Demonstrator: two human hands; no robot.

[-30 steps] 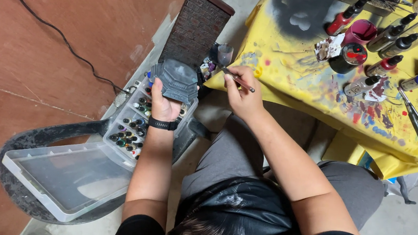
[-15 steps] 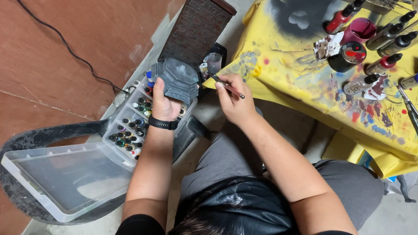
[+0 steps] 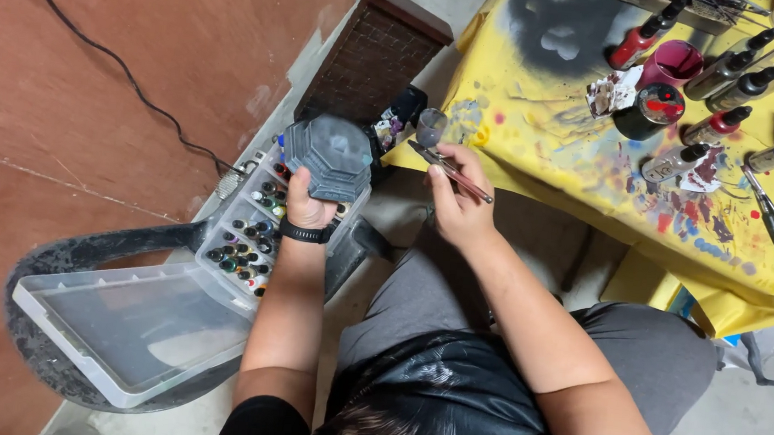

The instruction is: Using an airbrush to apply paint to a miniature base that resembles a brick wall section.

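Low in the frame we saw dark hair, a black shirt and grey pants. At lower left sat a clear lid (image 3: 111,334) on a dark chair (image 3: 81,249). Just above it was a clear box (image 3: 257,235) full of little paint bottles. Near the middle, our left hand (image 3: 307,207) was closed around a grey stone-like model (image 3: 329,156), holding it up over the box. Our right hand (image 3: 457,205) was just beside it, fingers pinched tight on a thin airbrush (image 3: 451,169) with a small cup on top. The two hands were close but not touching. Farther off, at upper right, a yellow table (image 3: 539,156) full of paint spots held bottles, a pink cup (image 3: 673,61) and tools. A brown brick piece (image 3: 372,51) stood at top middle.
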